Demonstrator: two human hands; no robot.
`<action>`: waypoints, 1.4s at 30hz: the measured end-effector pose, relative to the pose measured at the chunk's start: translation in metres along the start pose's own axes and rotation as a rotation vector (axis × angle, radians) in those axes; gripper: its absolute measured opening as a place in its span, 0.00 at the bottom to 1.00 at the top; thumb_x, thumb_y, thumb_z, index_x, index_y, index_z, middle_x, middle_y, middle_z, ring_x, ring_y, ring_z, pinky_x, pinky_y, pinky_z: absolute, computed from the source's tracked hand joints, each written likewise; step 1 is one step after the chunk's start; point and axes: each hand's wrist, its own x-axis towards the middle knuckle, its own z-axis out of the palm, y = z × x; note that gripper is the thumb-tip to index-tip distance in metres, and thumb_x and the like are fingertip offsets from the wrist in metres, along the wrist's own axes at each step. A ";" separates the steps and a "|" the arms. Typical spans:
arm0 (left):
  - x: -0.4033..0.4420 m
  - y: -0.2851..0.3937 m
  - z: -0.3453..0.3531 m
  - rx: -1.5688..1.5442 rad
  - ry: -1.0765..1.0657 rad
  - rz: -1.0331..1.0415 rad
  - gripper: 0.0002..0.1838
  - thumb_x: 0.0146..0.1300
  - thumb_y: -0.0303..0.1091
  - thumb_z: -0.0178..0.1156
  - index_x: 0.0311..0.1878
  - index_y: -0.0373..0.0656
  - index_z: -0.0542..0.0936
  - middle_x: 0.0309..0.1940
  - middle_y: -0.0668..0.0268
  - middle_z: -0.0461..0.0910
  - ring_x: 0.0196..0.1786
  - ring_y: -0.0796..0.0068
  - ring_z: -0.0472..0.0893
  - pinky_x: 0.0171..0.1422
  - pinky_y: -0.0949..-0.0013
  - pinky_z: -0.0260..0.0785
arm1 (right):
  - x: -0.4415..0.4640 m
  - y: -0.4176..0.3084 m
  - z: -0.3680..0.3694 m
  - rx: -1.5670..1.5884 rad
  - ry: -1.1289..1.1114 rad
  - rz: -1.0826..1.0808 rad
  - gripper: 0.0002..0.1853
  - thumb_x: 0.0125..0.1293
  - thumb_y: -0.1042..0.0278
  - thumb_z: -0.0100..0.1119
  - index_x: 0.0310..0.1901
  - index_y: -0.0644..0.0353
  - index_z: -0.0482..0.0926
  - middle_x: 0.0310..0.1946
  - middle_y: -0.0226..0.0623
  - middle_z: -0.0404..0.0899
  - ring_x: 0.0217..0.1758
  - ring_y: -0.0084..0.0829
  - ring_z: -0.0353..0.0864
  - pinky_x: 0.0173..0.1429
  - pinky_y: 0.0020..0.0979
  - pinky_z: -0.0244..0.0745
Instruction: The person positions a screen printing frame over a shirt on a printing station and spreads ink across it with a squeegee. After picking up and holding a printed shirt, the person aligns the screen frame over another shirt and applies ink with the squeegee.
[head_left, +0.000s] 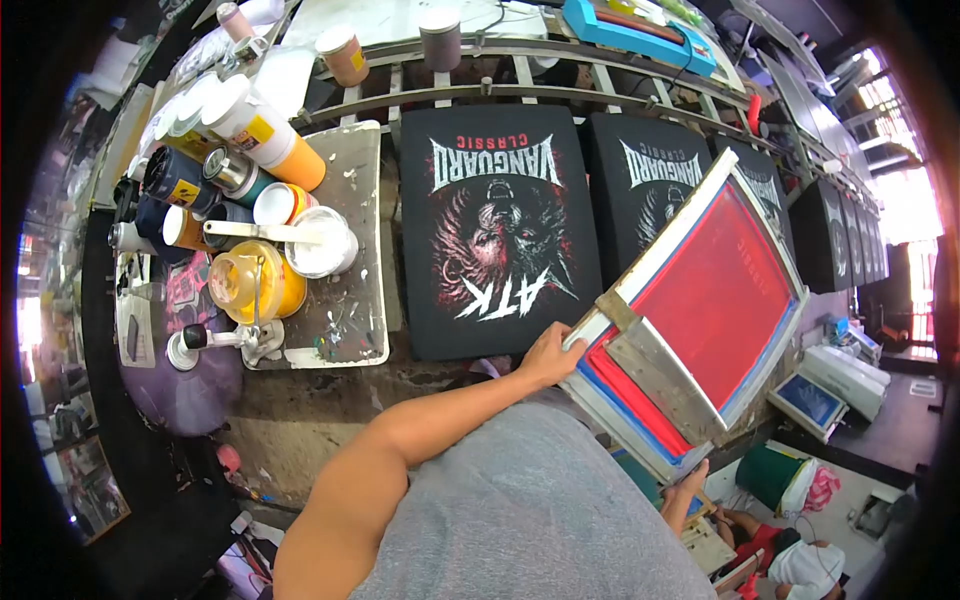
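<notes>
A framed printing screen (715, 290) with red ink on its mesh is tilted at the right, a squeegee (660, 372) lying across its lower part. My left hand (552, 355) is closed round the frame's lower left corner. Under the frame's bottom edge my right hand (685, 487) grips it, its fingers partly hidden. Just left of the frame lies a black printed shirt (415, 240) with red and white artwork. Behind the frame, a second black printed shirt (612, 150) is partly covered.
Ink tubs (322, 262) and bottles crowd a stained tray (370, 330) at the left. A metal rail (560, 92) runs behind the shirts, with a blue device (640, 38) beyond. Another person (800, 565) is at the lower right, near a green bin (765, 473).
</notes>
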 end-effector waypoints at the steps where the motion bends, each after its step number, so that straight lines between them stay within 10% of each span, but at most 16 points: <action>1: 0.000 0.000 0.000 -0.002 0.000 0.011 0.27 0.64 0.50 0.57 0.50 0.31 0.74 0.48 0.43 0.79 0.55 0.47 0.78 0.61 0.56 0.68 | 0.001 0.000 -0.001 -0.001 0.001 0.000 0.27 0.73 0.43 0.40 0.58 0.55 0.74 0.51 0.35 0.79 0.54 0.38 0.78 0.59 0.40 0.72; 33: -0.006 -0.002 0.004 0.012 -0.033 0.004 0.27 0.64 0.52 0.56 0.50 0.33 0.75 0.50 0.45 0.77 0.57 0.50 0.77 0.61 0.57 0.68 | -0.009 0.008 -0.012 -0.001 0.048 0.033 0.30 0.71 0.42 0.41 0.62 0.58 0.72 0.57 0.38 0.77 0.58 0.41 0.77 0.62 0.44 0.71; 42: -0.015 -0.047 -0.057 0.069 0.266 -0.050 0.24 0.63 0.50 0.58 0.50 0.38 0.77 0.45 0.46 0.82 0.51 0.47 0.81 0.56 0.53 0.71 | 0.007 0.029 0.072 0.018 -0.111 -0.002 0.26 0.71 0.44 0.44 0.54 0.58 0.76 0.45 0.36 0.81 0.48 0.35 0.79 0.54 0.39 0.74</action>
